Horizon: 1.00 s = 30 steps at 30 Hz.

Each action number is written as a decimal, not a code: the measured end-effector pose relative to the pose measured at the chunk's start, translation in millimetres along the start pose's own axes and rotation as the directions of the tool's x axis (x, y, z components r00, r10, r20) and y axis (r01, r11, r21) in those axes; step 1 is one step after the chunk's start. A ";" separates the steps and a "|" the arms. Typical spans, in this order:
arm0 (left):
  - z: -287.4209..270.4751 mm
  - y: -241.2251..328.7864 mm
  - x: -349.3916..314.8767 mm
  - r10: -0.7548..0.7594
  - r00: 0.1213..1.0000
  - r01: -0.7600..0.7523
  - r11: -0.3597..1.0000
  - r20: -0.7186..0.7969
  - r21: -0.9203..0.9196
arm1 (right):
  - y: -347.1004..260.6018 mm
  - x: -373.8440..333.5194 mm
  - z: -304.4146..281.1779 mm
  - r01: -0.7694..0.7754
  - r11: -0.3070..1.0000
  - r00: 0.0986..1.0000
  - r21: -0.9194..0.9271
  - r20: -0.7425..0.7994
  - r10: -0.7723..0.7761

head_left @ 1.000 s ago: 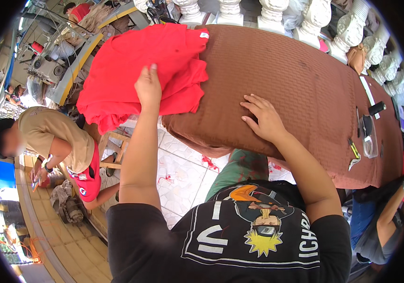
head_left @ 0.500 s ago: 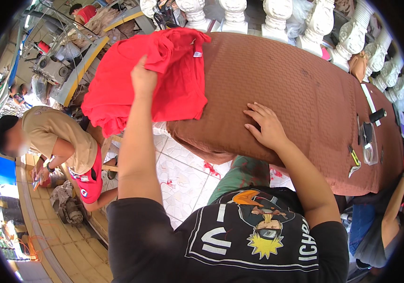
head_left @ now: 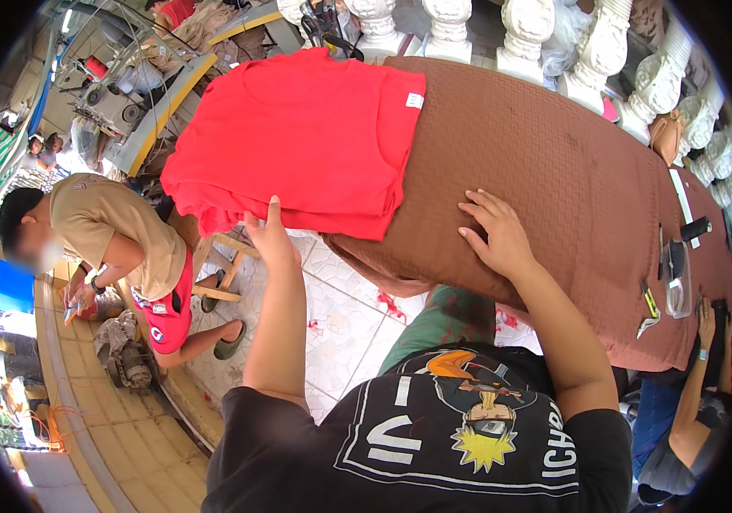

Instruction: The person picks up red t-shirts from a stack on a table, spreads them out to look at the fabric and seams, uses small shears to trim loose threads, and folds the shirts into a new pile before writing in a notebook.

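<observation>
Red folded cotton shirt point(head_left: 306, 137) overhangs the brown-clothed table point(head_left: 554, 171), small white label point(head_left: 414, 100) at its far corner; left hand point(head_left: 270, 239) touches its near hem, right hand point(head_left: 496, 231) lies flat, fingers spread.

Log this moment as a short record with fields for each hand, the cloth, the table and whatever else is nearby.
left hand: left hand at the near hanging edge of the folded red cotton T-shirt; grip not clear
right hand: right hand flat, fingers spread, on the brown textured table cover
shirt: lies flat on the table's left end, partly overhanging it
far side: white stone balusters
floor: crouching person in a tan shirt on the left
</observation>
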State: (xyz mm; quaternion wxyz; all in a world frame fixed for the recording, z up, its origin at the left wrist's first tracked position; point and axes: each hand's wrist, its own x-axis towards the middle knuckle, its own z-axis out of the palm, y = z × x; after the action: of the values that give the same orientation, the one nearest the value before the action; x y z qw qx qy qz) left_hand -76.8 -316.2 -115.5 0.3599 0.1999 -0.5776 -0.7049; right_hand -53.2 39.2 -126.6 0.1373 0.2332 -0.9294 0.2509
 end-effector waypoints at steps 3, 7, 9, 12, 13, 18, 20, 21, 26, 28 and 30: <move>2.5 -15.5 19.9 -0.275 0.959 0.284 0.919 0.074 -0.274 | 0.0 -0.6 -0.7 0.011 1.000 1.000 0.007 -0.006 -0.011; 4.6 -22.1 48.8 -0.406 0.880 0.431 0.901 0.248 -0.052 | 0.8 -1.9 -1.4 0.008 1.000 1.000 0.009 -0.015 -0.008; 6.2 -20.9 60.8 -0.471 0.814 0.488 0.872 0.341 0.038 | 1.6 -2.3 -0.2 0.013 1.000 1.000 0.010 -0.018 -0.013; 11.1 -16.5 68.4 -0.549 0.752 0.566 0.822 0.365 0.071 | 2.6 -2.7 2.1 0.024 1.000 0.999 -0.001 -0.041 -0.024; 14.1 -13.9 68.8 -0.567 0.739 0.587 0.807 0.363 0.067 | 2.9 -2.4 1.8 0.007 1.000 1.000 0.003 -0.014 -0.007; 42.4 19.5 70.8 -0.521 0.718 0.617 0.784 0.462 -0.075 | -11.6 5.6 -7.0 -0.085 0.996 0.996 0.000 0.027 0.085; 64.9 42.2 76.5 -0.456 0.731 0.609 0.772 0.508 -0.183 | -31.5 16.0 -10.3 -0.091 0.941 0.992 0.327 0.116 0.055; 77.6 54.3 79.2 -0.424 0.729 0.618 0.745 0.537 -0.251 | -44.9 23.6 -10.8 -0.100 0.863 0.986 0.496 0.168 0.017; 131.0 89.5 34.1 -0.365 0.746 0.616 0.695 0.557 -0.370 | -115.8 91.5 -2.0 -0.350 0.051 0.936 0.935 0.351 -0.014; 134.9 86.7 -10.9 -0.343 0.652 0.687 0.645 0.677 -0.335 | -118.9 124.2 -7.5 -0.344 -0.322 0.912 0.882 0.396 0.109; 134.0 72.7 -61.8 -0.118 0.736 0.526 0.720 0.666 -0.454 | -112.1 148.0 -12.7 -0.148 -0.462 0.914 0.875 0.300 0.275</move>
State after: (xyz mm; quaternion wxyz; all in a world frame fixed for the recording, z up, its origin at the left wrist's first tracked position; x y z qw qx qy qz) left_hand -109.3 -186.1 -20.2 0.0687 -0.0567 -0.3502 -0.9324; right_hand -121.5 -93.8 -15.9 -0.1383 0.0352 -0.3150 0.9383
